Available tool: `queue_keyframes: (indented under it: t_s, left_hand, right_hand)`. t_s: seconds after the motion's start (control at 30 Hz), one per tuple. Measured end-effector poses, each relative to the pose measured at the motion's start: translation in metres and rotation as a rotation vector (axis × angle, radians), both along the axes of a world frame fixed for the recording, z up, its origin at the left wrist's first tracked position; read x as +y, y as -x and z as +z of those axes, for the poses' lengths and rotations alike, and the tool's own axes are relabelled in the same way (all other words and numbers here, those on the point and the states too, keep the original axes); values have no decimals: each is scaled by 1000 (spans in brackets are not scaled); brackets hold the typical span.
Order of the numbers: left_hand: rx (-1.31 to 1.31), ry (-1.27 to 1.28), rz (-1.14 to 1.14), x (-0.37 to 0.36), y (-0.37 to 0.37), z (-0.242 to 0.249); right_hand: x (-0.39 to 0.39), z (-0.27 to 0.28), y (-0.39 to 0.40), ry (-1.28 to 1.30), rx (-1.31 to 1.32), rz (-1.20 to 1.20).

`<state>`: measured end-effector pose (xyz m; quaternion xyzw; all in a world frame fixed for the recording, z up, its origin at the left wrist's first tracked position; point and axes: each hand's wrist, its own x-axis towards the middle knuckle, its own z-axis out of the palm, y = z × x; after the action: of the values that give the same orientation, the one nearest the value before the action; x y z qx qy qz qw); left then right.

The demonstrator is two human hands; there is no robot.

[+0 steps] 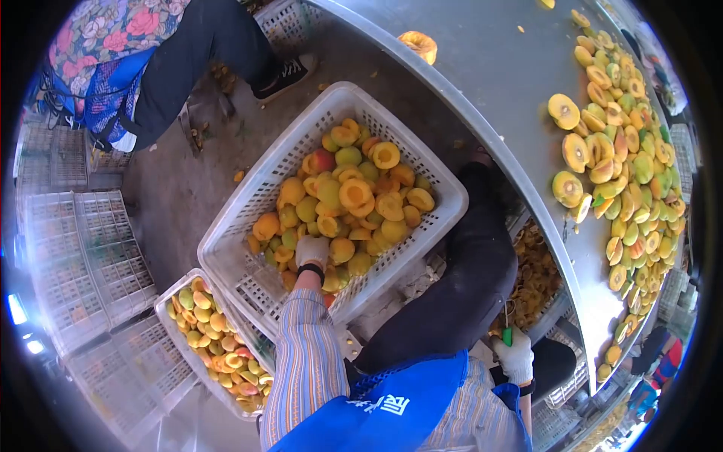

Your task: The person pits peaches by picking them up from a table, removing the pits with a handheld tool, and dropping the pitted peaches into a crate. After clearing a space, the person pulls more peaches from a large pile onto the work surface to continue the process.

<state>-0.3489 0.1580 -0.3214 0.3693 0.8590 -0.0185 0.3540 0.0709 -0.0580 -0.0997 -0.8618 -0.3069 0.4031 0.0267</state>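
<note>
My left hand (312, 250), in a pale glove with a dark band at the wrist, reaches into a white plastic crate (226, 235). Its fingers are hidden among yellow peach halves (354, 194), some with hollow centres facing up. Low at the right, my gloved right hand (514, 357) is closed round the green handle of a thin metal hand tool (507, 333). The tool points upward beside my dark trouser leg, near the table's curved edge; its tip is too small to make out.
A metal table (482, 45) curves along the right, bearing many cut peaches (629, 173). A second filled crate (218, 339) stands at lower left, near stacked crates (83, 256). Another person's leg (199, 68) is at upper left. Brownish pieces (536, 264) lie under the table.
</note>
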Motion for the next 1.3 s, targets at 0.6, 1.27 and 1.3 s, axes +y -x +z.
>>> queue_keyframes:
  t_s: [0.6,1.27,1.3]
  left_hand:
    - [-1579,-733,-390,-48,-187,261]
    - [373,176,-199,-18,-17,16]
    - [329,232,-226,-12,-14,12]
  right_hand:
    - [-32,59,-38,-915,32,-222]
    - [9,56,-18,-585,35,-383]
    - [11,55,-17,-556,50,-375]
